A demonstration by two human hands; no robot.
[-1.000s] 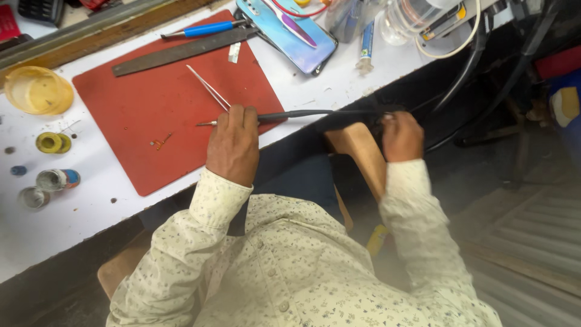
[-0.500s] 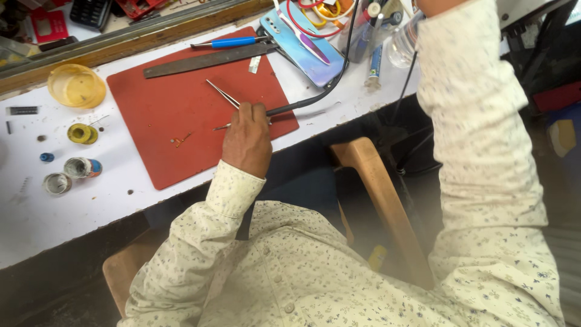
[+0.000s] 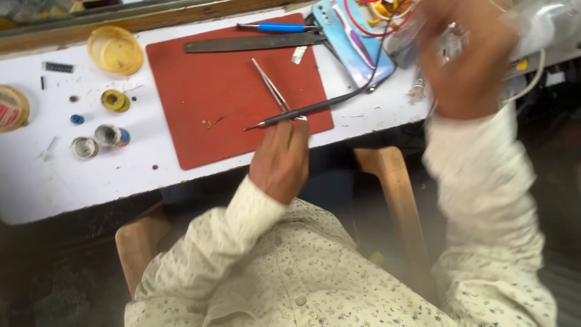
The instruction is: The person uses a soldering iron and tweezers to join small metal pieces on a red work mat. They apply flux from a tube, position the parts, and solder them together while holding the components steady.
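thin dark soldering iron (image 3: 302,112) lying across the red mat's (image 3: 200,79) front right corner, tip toward the mat's middle, left hand (image 3: 281,160) with fingers closed on its shaft. best kept low and steady, cable slack. tweezers (image 3: 272,88) just beside. right hand (image 3: 469,66) raised by the worktop's (image 3: 54,181) right end, blurred, grip impossible to tell. round yellow tape roll (image 3: 114,100) and small tins (image 3: 97,141) left of the mat; yellow dish (image 3: 115,49) near the back edge.

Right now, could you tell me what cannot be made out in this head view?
- Right hand: motion-blurred; its grip and the items behind it are unreadable.
- Left hand: fingertips hidden on the dark probe, so grip is unclear.
- Speck on red mat: too small.
- Tape roll: cut by left edge.
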